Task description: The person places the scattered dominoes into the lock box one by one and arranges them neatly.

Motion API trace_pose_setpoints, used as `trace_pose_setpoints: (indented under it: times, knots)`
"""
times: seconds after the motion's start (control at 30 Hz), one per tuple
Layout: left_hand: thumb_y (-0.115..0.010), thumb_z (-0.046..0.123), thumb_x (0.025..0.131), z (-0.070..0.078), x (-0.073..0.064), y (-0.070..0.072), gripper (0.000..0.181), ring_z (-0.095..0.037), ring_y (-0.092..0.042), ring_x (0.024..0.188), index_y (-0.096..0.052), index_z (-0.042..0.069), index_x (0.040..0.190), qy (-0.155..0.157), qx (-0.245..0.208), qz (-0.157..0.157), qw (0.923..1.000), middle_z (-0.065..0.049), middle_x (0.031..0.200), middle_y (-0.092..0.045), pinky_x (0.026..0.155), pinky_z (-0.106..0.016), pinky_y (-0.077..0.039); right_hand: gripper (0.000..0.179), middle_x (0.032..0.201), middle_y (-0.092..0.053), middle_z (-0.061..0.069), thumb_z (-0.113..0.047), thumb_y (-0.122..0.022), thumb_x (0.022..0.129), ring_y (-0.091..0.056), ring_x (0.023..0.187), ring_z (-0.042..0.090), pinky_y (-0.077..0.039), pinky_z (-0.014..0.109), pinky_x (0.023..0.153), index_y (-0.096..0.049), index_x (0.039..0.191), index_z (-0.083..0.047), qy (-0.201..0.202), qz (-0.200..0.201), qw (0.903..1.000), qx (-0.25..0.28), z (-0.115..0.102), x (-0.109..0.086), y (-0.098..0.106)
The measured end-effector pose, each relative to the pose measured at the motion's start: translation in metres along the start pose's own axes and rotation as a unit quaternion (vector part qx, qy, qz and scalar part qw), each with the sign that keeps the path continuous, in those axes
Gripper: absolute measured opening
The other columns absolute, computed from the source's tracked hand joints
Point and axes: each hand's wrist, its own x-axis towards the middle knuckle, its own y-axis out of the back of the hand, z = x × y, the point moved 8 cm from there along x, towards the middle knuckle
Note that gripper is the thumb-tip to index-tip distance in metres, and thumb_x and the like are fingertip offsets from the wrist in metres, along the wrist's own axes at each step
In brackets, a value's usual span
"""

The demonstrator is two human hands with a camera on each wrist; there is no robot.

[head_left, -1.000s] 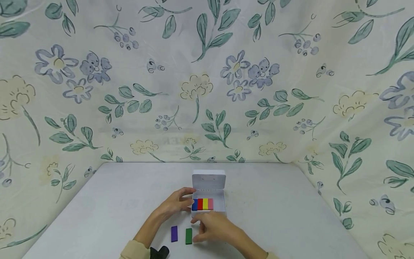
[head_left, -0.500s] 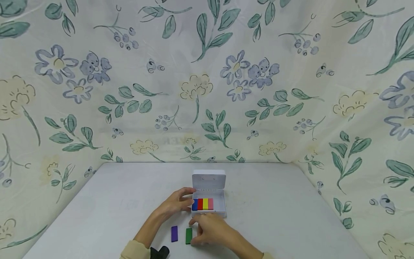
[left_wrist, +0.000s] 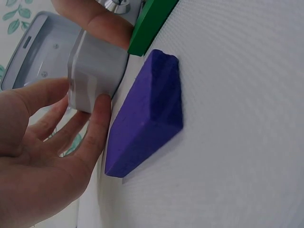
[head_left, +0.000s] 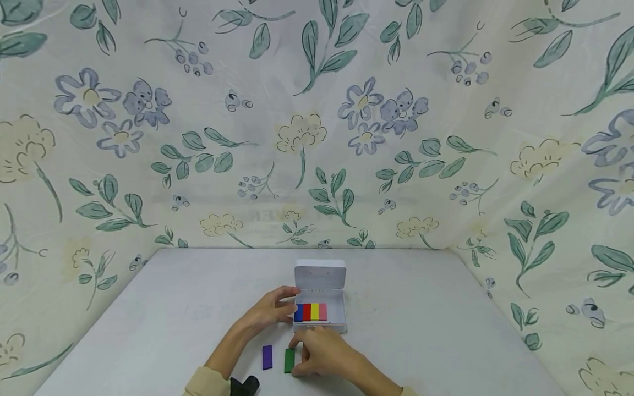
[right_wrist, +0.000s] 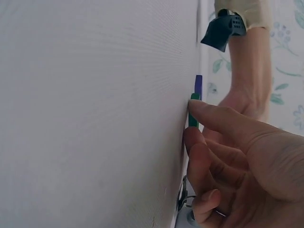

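A small pale grey hinged box (head_left: 335, 318) stands with its lid raised. Blue, red, yellow and pink blocks (head_left: 310, 312) lie side by side in it. My left hand (head_left: 269, 309) rests thumb and fingers against the box's left side; the left wrist view shows the fingertips on its wall. In front of the box, my right hand (head_left: 324, 352) pinches a green block (head_left: 289, 361) by its two ends, thumb at the near end and index finger at the far one. To the left of it lies a purple block (left_wrist: 142, 116), its surface slightly wrinkled.
A black device (head_left: 244, 386) is strapped at the left wrist. The white table (head_left: 421, 319) reaches back to a floral cloth (head_left: 317, 181) that hangs behind and along both sides. A metal ring (right_wrist: 186, 202) hangs at the box's front.
My right hand has moved slightly left, and its thumb and index finger have come onto the ends of the green block. The left hand, box and purple block stay where they were.
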Motion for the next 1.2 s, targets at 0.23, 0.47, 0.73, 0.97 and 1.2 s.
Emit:
trace_pose_setpoints:
  times: [0.23,0.47,0.73,0.97,1.2]
  knots:
    - [-0.064,0.013,0.092,0.0004,-0.0008,-0.0002,0.051,-0.039,-0.056,0.125,-0.048,0.008,0.140,-0.001,-0.001,0.000,1.0000,-0.021,0.150,-0.041,0.090,-0.042,-0.058,0.036,0.060,-0.055,-0.016,-0.034,-0.082,0.078,-0.049,0.052,-0.002,-0.042,0.014,0.048,-0.070,0.111,-0.022,0.010,0.004,0.9999,-0.010,-0.0015,-0.0004,0.0009]
    - [-0.064,0.014,0.092,-0.0001,0.0003,0.0001,0.051,-0.038,-0.057,0.124,-0.048,0.007,0.140,0.003,0.000,-0.001,1.0000,-0.022,0.149,-0.042,0.090,-0.043,-0.058,0.036,0.060,-0.055,-0.015,-0.035,-0.082,0.078,-0.050,0.052,-0.002,-0.043,0.014,0.048,-0.071,0.111,-0.022,0.005,0.001,1.0000,-0.004,0.0000,-0.0002,0.0002]
    - [-0.063,0.014,0.093,0.0000,0.0002,0.0000,0.050,-0.038,-0.056,0.125,-0.048,0.008,0.140,0.008,0.003,0.001,1.0000,-0.021,0.150,-0.041,0.090,-0.042,-0.058,0.037,0.060,-0.055,-0.016,-0.035,-0.082,0.078,-0.050,0.052,-0.002,-0.042,0.014,0.049,-0.071,0.111,-0.023,0.003,0.000,1.0000,-0.002,0.0011,0.0000,-0.0008]
    - [-0.064,0.014,0.093,0.0011,-0.0003,0.0000,0.050,-0.038,-0.056,0.124,-0.048,0.008,0.140,0.007,0.005,0.003,1.0000,-0.022,0.150,-0.041,0.090,-0.042,-0.058,0.036,0.060,-0.055,-0.016,-0.033,-0.082,0.078,-0.051,0.051,-0.002,-0.043,0.014,0.048,-0.071,0.111,-0.021,0.004,0.001,1.0000,0.003,-0.0003,-0.0024,0.0019]
    - [-0.063,0.015,0.094,0.0008,0.0002,-0.0003,0.050,-0.037,-0.056,0.124,-0.047,0.008,0.141,0.006,0.003,-0.001,1.0000,-0.022,0.150,-0.041,0.091,-0.042,-0.058,0.036,0.060,-0.057,-0.014,-0.030,-0.082,0.079,-0.052,0.051,0.002,-0.046,0.014,0.051,-0.071,0.111,-0.021,-0.008,-0.001,0.9993,0.037,0.0024,-0.0047,0.0075]
